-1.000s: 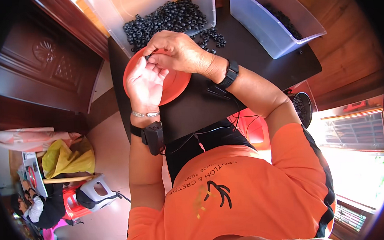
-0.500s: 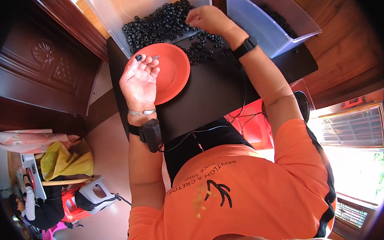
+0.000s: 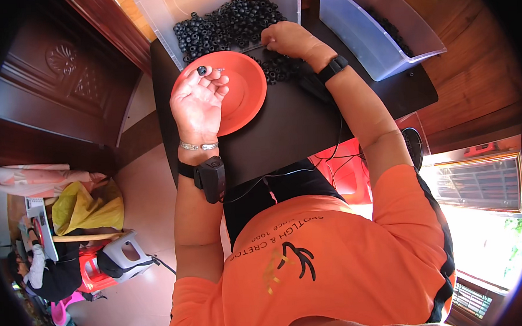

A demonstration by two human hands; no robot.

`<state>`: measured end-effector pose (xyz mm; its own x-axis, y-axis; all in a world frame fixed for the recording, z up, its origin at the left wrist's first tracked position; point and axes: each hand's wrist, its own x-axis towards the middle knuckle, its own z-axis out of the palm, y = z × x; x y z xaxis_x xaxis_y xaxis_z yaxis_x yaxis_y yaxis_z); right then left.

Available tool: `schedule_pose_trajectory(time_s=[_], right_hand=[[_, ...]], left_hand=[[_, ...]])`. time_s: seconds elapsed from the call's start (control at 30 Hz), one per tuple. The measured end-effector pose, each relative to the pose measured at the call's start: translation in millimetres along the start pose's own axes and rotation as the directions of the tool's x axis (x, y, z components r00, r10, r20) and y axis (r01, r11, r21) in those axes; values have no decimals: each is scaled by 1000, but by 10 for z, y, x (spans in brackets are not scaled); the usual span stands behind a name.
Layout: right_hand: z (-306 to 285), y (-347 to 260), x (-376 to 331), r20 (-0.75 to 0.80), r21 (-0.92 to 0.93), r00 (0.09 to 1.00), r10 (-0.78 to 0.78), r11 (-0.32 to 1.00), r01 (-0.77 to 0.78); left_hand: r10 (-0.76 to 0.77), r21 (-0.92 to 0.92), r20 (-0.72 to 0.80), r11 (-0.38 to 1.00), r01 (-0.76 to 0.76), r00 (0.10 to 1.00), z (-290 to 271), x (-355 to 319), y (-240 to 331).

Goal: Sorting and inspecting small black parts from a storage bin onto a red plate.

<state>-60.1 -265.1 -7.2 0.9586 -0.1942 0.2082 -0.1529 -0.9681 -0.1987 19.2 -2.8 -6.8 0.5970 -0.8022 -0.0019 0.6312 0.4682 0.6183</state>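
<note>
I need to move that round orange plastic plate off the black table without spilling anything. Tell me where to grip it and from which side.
Grip the round orange plastic plate by its thin raised rim at the edge nearest the person, coming from the bare part of the black table. The left hand covers the plate's left side, and loose small black rings crowd its far right edge beside the right hand.

L hand (image 3: 197,101) pinches black bead (image 3: 201,70) over red plate (image 3: 247,93).
</note>
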Motion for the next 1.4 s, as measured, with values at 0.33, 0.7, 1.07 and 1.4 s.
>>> schedule_pose_trajectory(time_s=[0.33, 0.7, 1.07, 1.4], right_hand=[[-193, -285, -68, -106, 837, 994, 3, 541, 87], [-403, -899, -267, -189, 861, 967, -171, 445, 247], [-319, -957, -261, -183, 920, 971, -156, 321, 225], [-397, -983, -300, -187, 961, 974, -128, 182, 209]], left_hand=[[2, 68, 68, 998, -7, 998, 84, -41, -63], [-35, 91, 127, 996, 24, 991, 152, -65, -131], [-36, 32, 161, 999, 32, 986, 169, -71, -146], [-58, 44, 178, 998, 51, 982, 137, -52, -157]])
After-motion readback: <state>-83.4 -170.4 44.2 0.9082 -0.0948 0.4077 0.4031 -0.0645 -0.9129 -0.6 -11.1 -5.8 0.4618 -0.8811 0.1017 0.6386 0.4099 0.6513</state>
